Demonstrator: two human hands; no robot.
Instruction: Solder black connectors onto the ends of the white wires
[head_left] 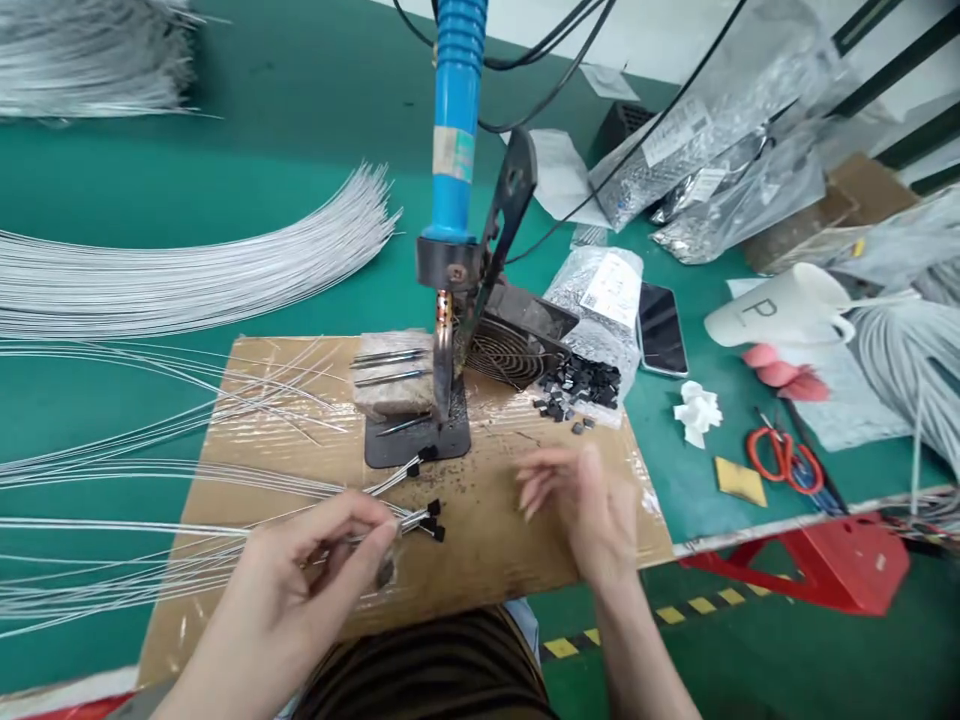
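My left hand [311,565], at the lower centre, pinches thin white wires [411,520] between thumb and index finger. Small black connectors [433,525] cap the wire ends just beyond the fingertips. Another few capped wires [390,483] lie a little farther back, by the stand's dark base plate [382,450]. Over the cardboard, my right hand [589,505] is open, its fingers stretched leftward and apart, with nothing visible in them. Behind both hands a blue-handled soldering iron [454,110] is clamped tip down in a stand.
Loose black connectors [581,385] spill from a plastic bag behind my right hand. Bundled white wires [195,285] stretch across the green table at left. A phone [662,330], a white mug [776,308] and red-handled scissors [784,460] lie at right. Cardboard [517,550] covers the work area.
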